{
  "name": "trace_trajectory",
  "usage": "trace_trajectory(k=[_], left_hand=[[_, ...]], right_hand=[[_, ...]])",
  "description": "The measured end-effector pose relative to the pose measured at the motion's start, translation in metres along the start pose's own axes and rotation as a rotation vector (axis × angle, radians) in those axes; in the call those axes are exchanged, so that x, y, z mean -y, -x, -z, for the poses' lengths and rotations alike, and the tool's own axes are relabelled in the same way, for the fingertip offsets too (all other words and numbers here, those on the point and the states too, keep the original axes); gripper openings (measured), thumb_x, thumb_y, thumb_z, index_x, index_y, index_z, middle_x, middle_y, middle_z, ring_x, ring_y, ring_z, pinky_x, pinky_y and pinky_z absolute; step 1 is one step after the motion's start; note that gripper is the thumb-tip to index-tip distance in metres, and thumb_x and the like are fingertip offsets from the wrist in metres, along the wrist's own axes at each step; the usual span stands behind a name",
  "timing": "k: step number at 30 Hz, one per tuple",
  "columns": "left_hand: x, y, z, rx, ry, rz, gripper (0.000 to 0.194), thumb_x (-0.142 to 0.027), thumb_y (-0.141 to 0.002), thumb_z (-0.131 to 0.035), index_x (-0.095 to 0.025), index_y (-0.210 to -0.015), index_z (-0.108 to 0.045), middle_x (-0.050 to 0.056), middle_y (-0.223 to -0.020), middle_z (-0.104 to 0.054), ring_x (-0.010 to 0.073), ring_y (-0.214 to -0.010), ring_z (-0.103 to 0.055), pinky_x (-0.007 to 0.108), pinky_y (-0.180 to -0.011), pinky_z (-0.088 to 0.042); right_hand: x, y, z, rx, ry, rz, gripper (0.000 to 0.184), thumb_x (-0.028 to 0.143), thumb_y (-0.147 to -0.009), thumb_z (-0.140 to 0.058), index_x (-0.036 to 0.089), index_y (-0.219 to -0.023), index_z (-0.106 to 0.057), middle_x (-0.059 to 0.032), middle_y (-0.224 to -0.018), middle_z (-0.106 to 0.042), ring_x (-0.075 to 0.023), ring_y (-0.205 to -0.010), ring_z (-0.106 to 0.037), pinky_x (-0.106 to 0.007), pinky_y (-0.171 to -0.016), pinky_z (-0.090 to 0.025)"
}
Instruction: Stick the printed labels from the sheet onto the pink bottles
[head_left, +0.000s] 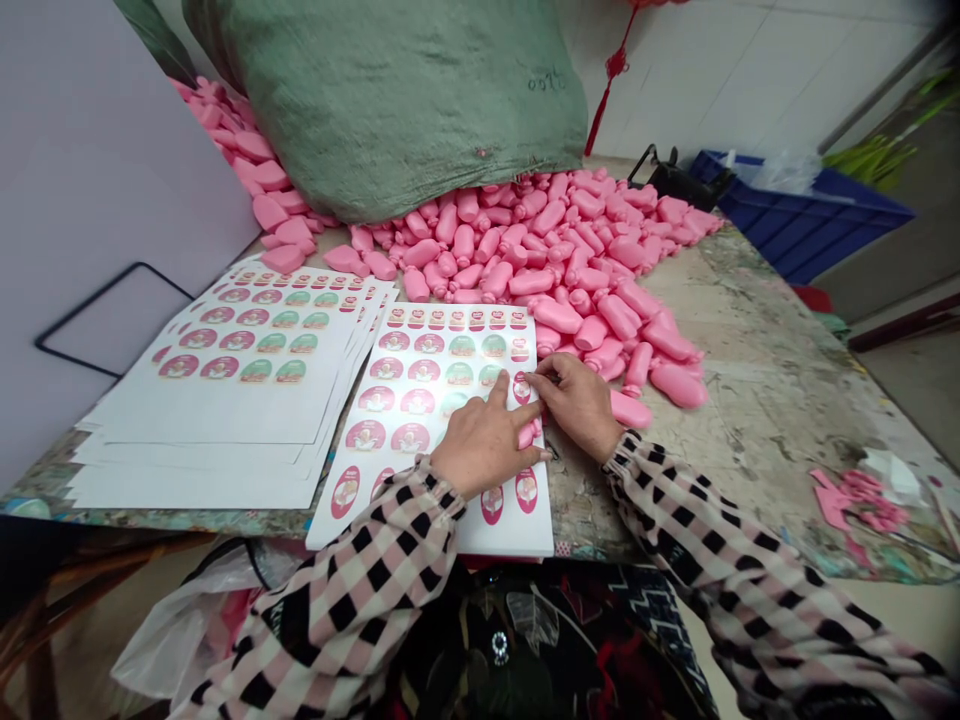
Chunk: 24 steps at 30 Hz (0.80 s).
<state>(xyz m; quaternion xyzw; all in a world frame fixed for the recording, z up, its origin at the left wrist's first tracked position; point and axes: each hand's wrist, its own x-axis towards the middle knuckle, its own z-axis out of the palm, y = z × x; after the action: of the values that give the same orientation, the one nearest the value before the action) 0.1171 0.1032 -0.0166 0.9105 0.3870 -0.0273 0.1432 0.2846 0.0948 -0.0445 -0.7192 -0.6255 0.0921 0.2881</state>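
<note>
A stack of white label sheets (442, 385), printed with pink and green stickers, lies in front of me at the table's edge. My left hand (484, 440) rests across the top sheet, index finger pointing away from me. Between its other fingers and thumb sits a small pink plastic bottle (528, 432), mostly covered by the hand. At the sheet's right edge, my right hand (577, 400) pinches the side of an oval pink sticker (521, 388). Whether that sticker has lifted from its backing cannot be made out.
Many pink bottles (555, 250) spill from a large green sack (420, 100) across the back. More label sheets (217, 400) lie fanned out at left, beside a pale panel (97, 180). A blue crate (810, 215) stands at back right; pink scraps (862, 500) lie at right.
</note>
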Motion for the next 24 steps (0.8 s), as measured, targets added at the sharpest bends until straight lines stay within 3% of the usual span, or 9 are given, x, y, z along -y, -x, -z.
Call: trace_trajectory(k=[8,18,24], left_hand=[[0.000,-0.002,0.003,0.039,0.035,-0.011,0.058,-0.066,-0.076,-0.043,-0.042,-0.129,-0.039,0.004,-0.152,-0.014,0.0317,-0.102,-0.054,0.045,-0.080,-0.043],[0.000,-0.003,0.002,0.011,0.017,-0.020,0.057,-0.066,-0.075,-0.044,-0.040,-0.126,-0.043,0.004,-0.151,-0.016,0.0314,-0.100,-0.056,0.045,-0.078,-0.045],[-0.001,-0.002,0.003,0.045,0.021,-0.003,0.059,-0.066,-0.076,-0.044,-0.041,-0.129,-0.039,0.004,-0.152,-0.014,0.0324,-0.104,-0.053,0.046,-0.080,-0.043]], right_hand=[[0.000,-0.005,0.002,0.074,0.106,0.026,0.016,0.033,-0.087,-0.048,0.021,-0.082,-0.058,-0.0025,-0.084,-0.062,-0.0172,-0.076,-0.054,-0.028,-0.063,-0.034],[0.004,0.000,0.009,0.065,0.346,0.274,0.020,0.024,-0.090,-0.042,0.020,-0.090,-0.061,-0.0069,-0.094,-0.059,-0.0200,-0.087,-0.052,-0.030,-0.069,-0.033],[0.004,0.002,0.007,0.045,0.189,0.102,0.018,0.031,-0.089,-0.044,0.022,-0.090,-0.060,-0.0039,-0.091,-0.060,-0.0174,-0.081,-0.054,-0.028,-0.065,-0.034]])
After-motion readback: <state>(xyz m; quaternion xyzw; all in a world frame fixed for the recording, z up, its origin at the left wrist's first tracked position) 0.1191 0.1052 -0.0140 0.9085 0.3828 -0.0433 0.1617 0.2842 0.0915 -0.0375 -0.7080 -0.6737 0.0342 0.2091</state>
